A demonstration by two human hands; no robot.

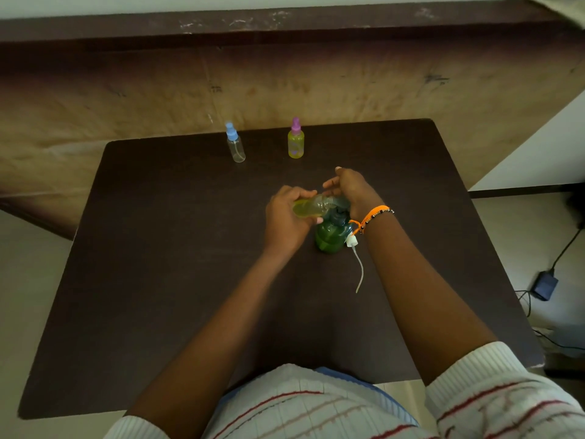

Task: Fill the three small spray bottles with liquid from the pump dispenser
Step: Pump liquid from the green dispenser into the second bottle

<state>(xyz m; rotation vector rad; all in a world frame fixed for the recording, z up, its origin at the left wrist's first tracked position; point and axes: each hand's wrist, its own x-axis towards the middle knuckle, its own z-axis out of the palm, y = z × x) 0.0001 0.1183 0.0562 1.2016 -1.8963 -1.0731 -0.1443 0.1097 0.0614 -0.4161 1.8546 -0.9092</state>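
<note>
My left hand grips a small clear spray bottle that holds yellow-green liquid, tilted on its side with its open mouth at the nozzle of the green pump dispenser. My right hand rests on top of the dispenser's pump head. The bottle's white spray cap with its thin tube lies on the table just right of the dispenser. At the far side stand a clear bottle with a blue cap and a yellow-filled bottle with a pink cap.
All of this sits on a dark brown table set against a worn tan wall. On the floor to the right lie a black adapter and cables.
</note>
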